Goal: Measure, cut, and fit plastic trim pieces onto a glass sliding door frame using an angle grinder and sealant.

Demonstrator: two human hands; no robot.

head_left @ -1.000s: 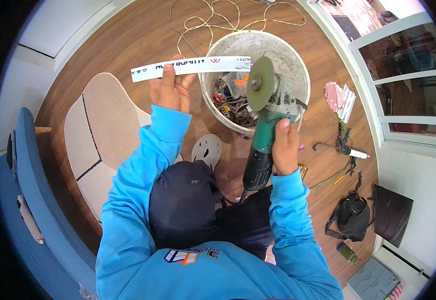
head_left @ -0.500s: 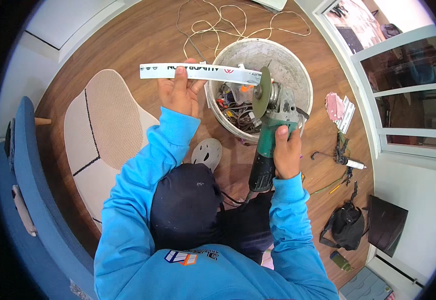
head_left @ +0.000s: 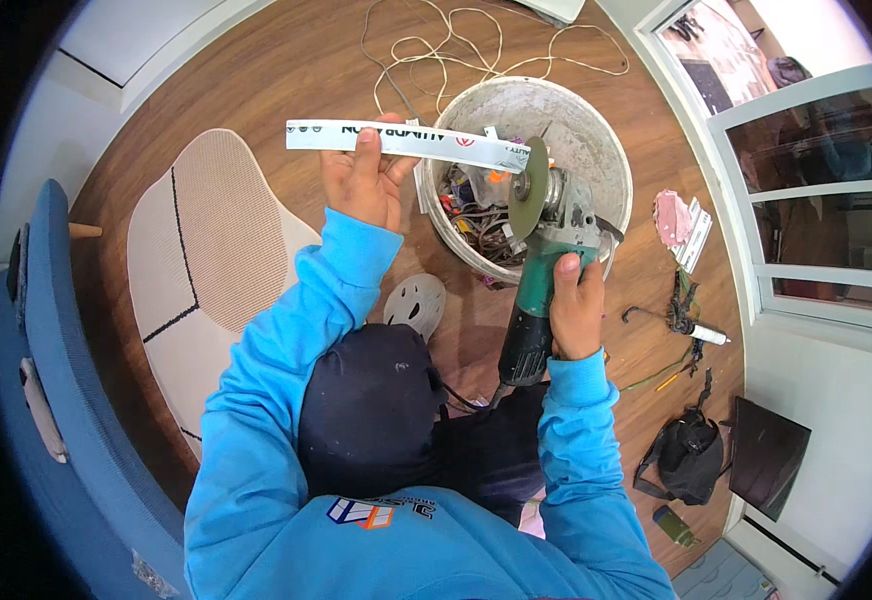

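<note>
Head view: we look straight down on a person in a blue sleeved top, crouched over a wooden floor point(head_left: 256, 70).
Left hand point(head_left: 361, 185): we see it clamped on a strip point(head_left: 406, 143), fingers wrapped round its middle, thumb on top.
Strip: long, flat and white, with dark print and small red marks; it lies level, its right end reaching over the bucket point(head_left: 596, 150) rim and touching or just short of the disc point(head_left: 529, 187); we cannot tell which.
Right hand point(head_left: 576, 305): closed round the green body of a grinder point(head_left: 541, 280), gripping it near the head.
Grinder: green handle, grey metal head, the disc standing on edge above the bucket's inside.
Bucket: round, white and cement-stained, holding a tangle of wires and small parts; it sits just ahead of both hands.
Cord point(head_left: 476, 45): pale loops on the floor beyond the bucket.
Packets point(head_left: 684, 222): a pink one and a flat white one with print, lying together right of the bucket.
Tube point(head_left: 701, 333): near the packets, beside a dark tangle.
Bag point(head_left: 686, 460): black, at the right, well apart from the hands.
Rug point(head_left: 206, 240): beige with dark lines, left of the person.
White disc point(head_left: 416, 302): small, holed, between rug and bucket.
</note>
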